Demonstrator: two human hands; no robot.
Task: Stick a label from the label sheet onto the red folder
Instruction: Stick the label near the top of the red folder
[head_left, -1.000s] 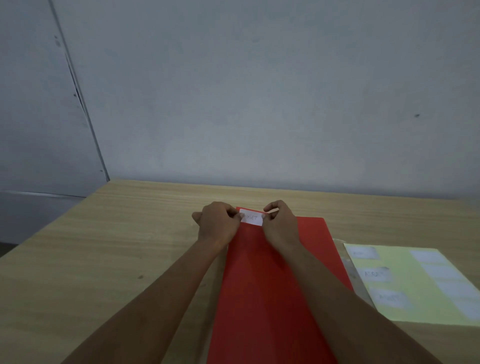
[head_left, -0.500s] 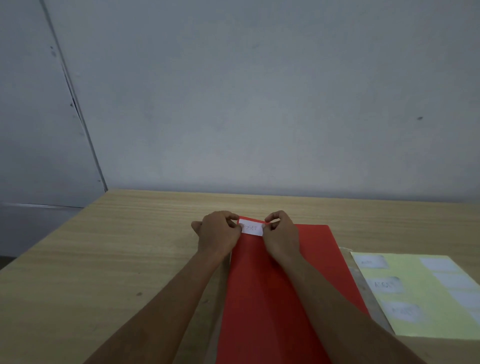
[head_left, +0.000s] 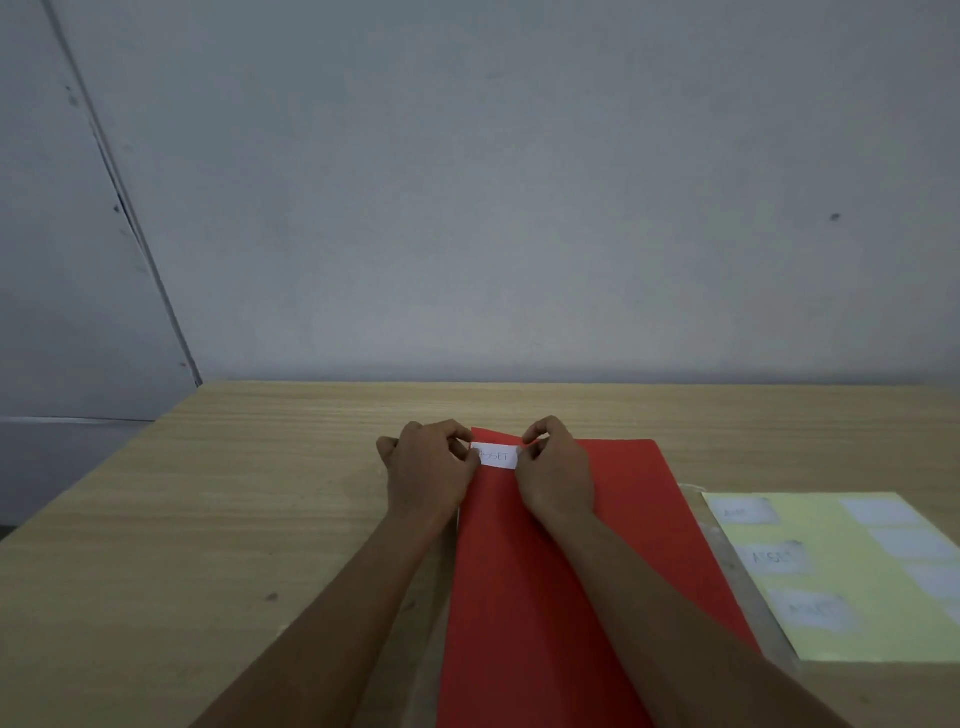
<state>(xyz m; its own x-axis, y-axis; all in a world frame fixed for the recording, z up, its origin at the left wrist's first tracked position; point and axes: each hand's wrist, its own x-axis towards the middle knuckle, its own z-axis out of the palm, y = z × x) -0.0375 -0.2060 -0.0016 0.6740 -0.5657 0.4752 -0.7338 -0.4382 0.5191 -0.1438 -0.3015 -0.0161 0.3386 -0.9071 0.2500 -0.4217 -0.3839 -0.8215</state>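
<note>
The wooden table (head_left: 208, 519) carries everything, with the red folder (head_left: 545, 597) lying lengthwise under both forearms and running back toward the person from the pinch. The label sheet (head_left: 831, 571), pale yellow with several white labels left on it, lies well to the right of the pinch. At the folder's far end, the left hand (head_left: 428, 470) and right hand (head_left: 556, 467) each have fingertips closed together on one end of the small white label (head_left: 496, 457), stretched between them just over or on the red surface; whether it touches yet is unclear. The likely trouble is uneven lowering: one end tacking first would set it crooked or trap a wrinkle.
</note>
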